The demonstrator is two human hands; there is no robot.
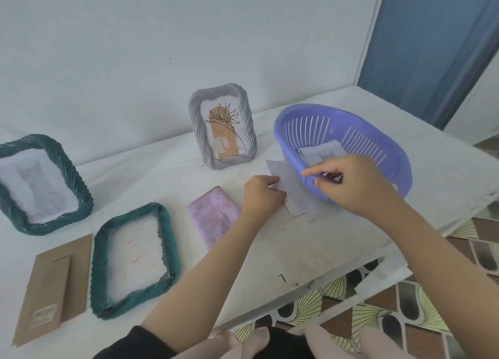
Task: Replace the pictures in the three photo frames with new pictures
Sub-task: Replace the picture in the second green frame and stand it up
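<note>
Bench (310, 245), white, set against a pale wall. Far left: dark green frame (40, 185), a faint pale picture seen in it; whether it leans or lies flat cannot be told. Below it, at the near edge: brown backing board (51, 288), laid flat, stand flap uppermost. Just beside: second green frame (133, 258), laid face down, a white sheet with thin red marks held within its rim. Centre: pink cloth (213, 215), folded flat; behind it, grey frame (222, 126), stood upright, a line-drawn flower picture contained. Left hand (260, 193), its fingers (274, 181) curled and pinching the edge of a grey sheet (294, 196) laid on the bench against the basket's near wall. Purple basket (293, 161), slatted, several grey sheets (321, 152) held inside. Right hand (353, 185), reached over the near rim, its fingers (321, 181) pinching one sheet there, the pile partly hidden by it. Small dark screw (282, 277) noted near the front edge.
</note>
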